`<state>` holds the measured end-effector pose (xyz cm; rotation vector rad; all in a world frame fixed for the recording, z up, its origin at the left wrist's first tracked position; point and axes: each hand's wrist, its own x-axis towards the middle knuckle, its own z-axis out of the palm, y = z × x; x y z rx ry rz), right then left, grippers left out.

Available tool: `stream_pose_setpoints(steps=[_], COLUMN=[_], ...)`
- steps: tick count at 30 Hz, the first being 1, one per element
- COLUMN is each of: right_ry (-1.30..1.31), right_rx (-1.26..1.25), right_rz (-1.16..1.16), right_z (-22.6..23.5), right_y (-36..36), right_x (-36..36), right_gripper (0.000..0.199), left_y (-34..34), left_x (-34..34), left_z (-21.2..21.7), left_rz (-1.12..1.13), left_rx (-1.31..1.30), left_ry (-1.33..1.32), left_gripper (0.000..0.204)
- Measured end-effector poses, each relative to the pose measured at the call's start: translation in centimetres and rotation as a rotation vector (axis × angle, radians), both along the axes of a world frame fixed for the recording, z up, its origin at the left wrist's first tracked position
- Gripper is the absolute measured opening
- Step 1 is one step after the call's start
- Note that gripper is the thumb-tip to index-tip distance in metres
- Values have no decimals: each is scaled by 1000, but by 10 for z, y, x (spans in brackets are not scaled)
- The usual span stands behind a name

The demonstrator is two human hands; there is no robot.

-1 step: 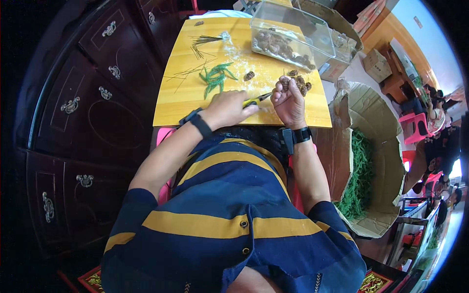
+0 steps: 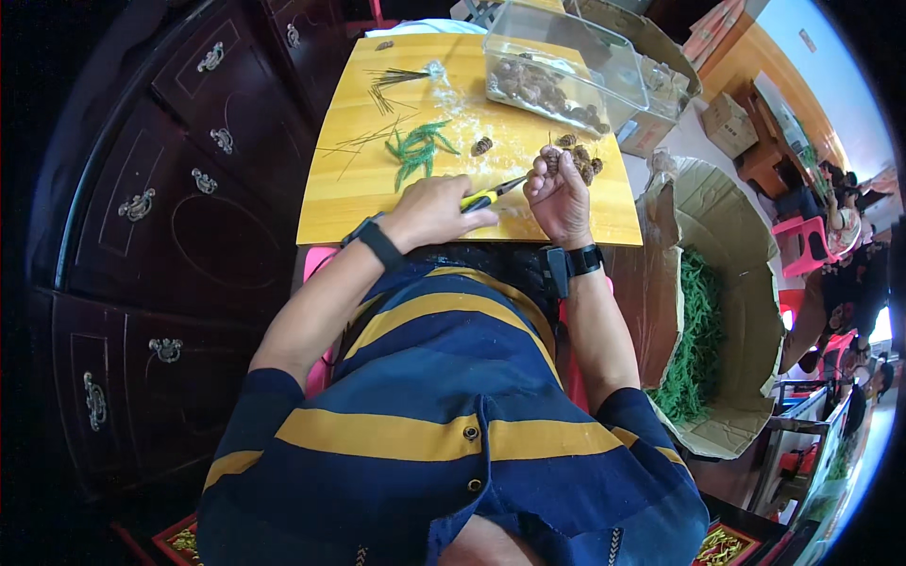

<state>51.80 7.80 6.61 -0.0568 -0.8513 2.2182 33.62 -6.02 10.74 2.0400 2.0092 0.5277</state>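
Over the near part of the yellow table [image 2: 349, 203], my left hand [image 2: 434, 209] is closed around yellow-and-black pliers [image 2: 479, 200]. Their narrow jaws point right, toward my right hand [image 2: 563, 201]. Between its thumb and fingers, that hand pinches a brown pine cone [image 2: 551, 165] with a thin wire standing up from it. The fingers partly cover the cone, and I cannot tell whether the plier tips touch it. More pine cones [image 2: 583, 166] lie just beyond my right hand. A single pine cone [image 2: 482, 146] sits farther left, near green artificial sprigs [image 2: 415, 149].
Thin dark wires [image 2: 363, 141] and a wire bundle [image 2: 401, 75] lie on the table's left side, with white powder scattered nearby. A clear plastic bin [image 2: 557, 85] holding pine cones stands at the far right. Right of the table, an open cardboard box [image 2: 736, 226] contains green artificial foliage [image 2: 694, 340].
My left hand has shifted slightly, and more of the pliers' yellow handles shows. My right hand stays in nearly the same place with the pine cone.
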Motion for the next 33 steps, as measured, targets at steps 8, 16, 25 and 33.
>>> stream_pose_setpoints(steps=[8,16,25,33], right_ry=[-15,-137,-195,-220], right_rx=[9,137,197,215], right_rz=[-10,-89,-108,-115], right_z=[-1,4,6,7], right_y=[0,-11,-12,-14], right_x=[-2,-8,-12,-11], right_gripper=[28,25,21,20], left_y=[-31,-25,-24,-23], left_x=[-24,-18,-17,-14], left_z=[19,20,25,20], left_rz=[-64,-7,33,33], left_rx=[-10,142,199,202], left_ry=[-209,-27,43,48], left_gripper=[27,36,38,41])
